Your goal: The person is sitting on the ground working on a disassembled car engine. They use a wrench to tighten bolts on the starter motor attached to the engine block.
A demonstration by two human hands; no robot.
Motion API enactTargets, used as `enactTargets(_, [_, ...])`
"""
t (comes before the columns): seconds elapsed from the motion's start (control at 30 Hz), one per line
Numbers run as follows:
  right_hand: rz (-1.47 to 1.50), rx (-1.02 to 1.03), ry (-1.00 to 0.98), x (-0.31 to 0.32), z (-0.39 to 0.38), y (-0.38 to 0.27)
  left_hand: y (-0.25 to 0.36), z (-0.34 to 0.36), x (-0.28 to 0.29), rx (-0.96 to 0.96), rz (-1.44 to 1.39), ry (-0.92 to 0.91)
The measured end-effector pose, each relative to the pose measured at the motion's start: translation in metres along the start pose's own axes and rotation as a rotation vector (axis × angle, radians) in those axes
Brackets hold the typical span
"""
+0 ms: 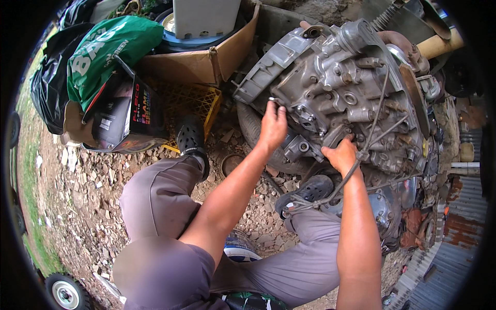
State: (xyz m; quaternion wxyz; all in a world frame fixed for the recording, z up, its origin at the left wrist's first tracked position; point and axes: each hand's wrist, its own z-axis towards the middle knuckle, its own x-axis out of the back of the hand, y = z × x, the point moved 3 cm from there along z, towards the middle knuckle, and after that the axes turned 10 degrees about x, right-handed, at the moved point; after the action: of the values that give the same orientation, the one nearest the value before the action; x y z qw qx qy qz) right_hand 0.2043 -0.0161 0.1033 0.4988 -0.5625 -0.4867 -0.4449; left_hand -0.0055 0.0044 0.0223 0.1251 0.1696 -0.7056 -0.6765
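Note:
A large grey metal engine or gearbox assembly (330, 88) with cast housings, bolts and ports lies in front of me. My left hand (274, 126) is at its near left side, fingers pinched together. A small shiny metal piece (272, 99) shows at the fingertips; its kind is too small to make out. Lower on the assembly, my right hand (342, 155) has its thumb and fingers around a grey metal part (337, 136). Its fingertips are partly hidden. A thin bent metal pipe (381, 108) and a dark cable (347, 178) run beside the right hand.
At the left stand a yellow plastic crate (209, 106), an open printed box (116, 116), a green bag (111, 54) and a cardboard box (181, 67). A white and blue bucket (240, 245) sits between my legs on stony ground (82, 201). Rusty corrugated sheet (460, 222) lies right.

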Motion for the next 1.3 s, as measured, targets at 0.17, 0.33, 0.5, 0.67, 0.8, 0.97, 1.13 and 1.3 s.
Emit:
enactTargets(0.17, [-0.01,-0.003,0.019,0.004,-0.003,-0.004,0.014,-0.058,-0.016,-0.554,0.261,-0.256])
enactTargets(0.33, [0.008,0.007,0.023,0.004,-0.003,-0.008,-0.023,-0.102,-0.025,-0.699,0.479,-0.638])
enactTargets(0.5, [0.028,-0.036,-0.074,0.007,-0.002,-0.005,-0.012,-0.092,-0.024,-0.341,0.212,-0.349])
enactTargets(0.67, [0.028,-0.103,-0.165,0.012,-0.002,-0.016,-0.013,-0.05,-0.01,0.201,-0.361,0.068])
enactTargets(0.8, [0.019,-0.098,-0.157,0.017,-0.005,-0.017,-0.035,-0.02,0.004,0.47,-0.578,0.109])
enactTargets(0.97, [0.013,-0.067,-0.15,0.015,-0.004,-0.014,-0.038,-0.006,0.012,0.593,-0.608,0.022])
enactTargets(1.13, [0.03,-0.06,-0.134,0.014,-0.004,-0.014,-0.041,0.004,0.014,0.602,-0.619,0.006])
enactTargets(1.3, [0.005,-0.083,-0.133,0.011,-0.004,-0.012,-0.042,0.011,0.007,0.607,-0.655,-0.018])
